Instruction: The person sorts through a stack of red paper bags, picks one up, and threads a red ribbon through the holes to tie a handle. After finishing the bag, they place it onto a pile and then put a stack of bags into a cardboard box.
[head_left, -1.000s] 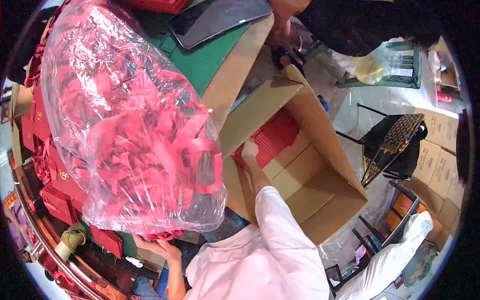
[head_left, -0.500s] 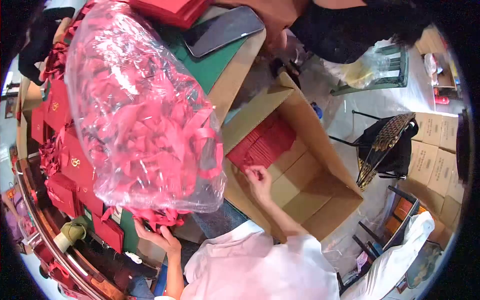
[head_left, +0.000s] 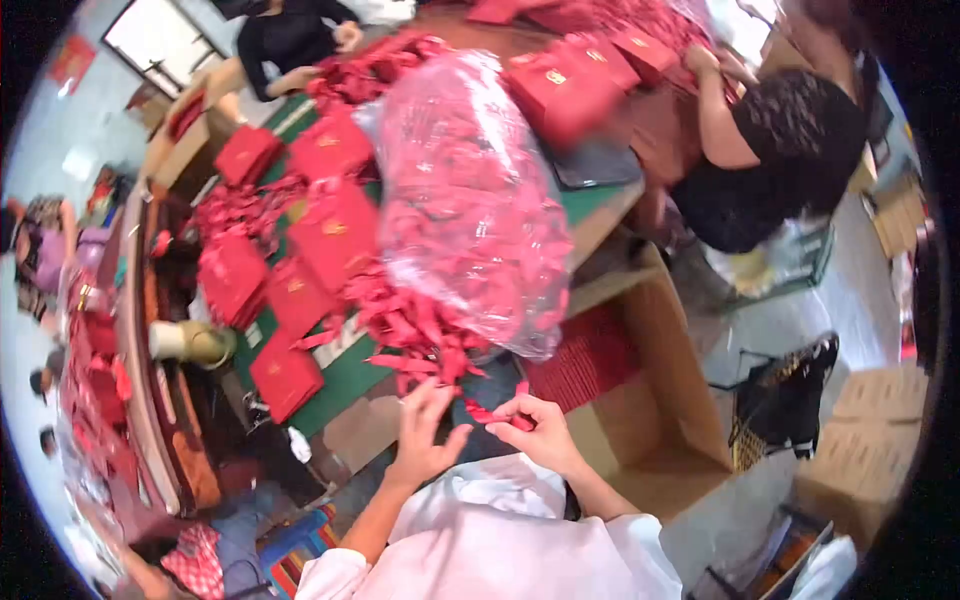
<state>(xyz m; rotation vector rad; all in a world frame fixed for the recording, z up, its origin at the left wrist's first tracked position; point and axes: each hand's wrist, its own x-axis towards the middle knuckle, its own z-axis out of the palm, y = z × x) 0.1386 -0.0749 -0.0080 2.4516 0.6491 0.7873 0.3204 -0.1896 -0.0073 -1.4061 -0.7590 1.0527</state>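
Observation:
Near the bottom centre, my right hand (head_left: 532, 428) is closed on a red ribbon (head_left: 482, 412), pinched between thumb and fingers. My left hand (head_left: 428, 440) is just to its left, fingers apart, fingertips close to a pile of red ribbons (head_left: 415, 325). That pile spills from the lower end of a clear plastic bag (head_left: 470, 190) full of more red ribbons. Red folded boxes or bags with gold marks (head_left: 335, 235) lie left of the bag. Beyond my right hand, a stack of red pieces (head_left: 585, 360) sits inside an open cardboard box (head_left: 665, 400).
A green-topped table (head_left: 350, 400) carries the red goods. A dark phone (head_left: 597, 168) lies behind the bag. A person in black (head_left: 770, 160) works at the right, another (head_left: 290, 45) at the back left. Cartons (head_left: 865, 430) and a black chair (head_left: 790, 400) stand at the right.
The view has swung toward the table. My right hand has left the cardboard box and now holds a red ribbon beside my left hand. My left hand has come out from under the ribbons.

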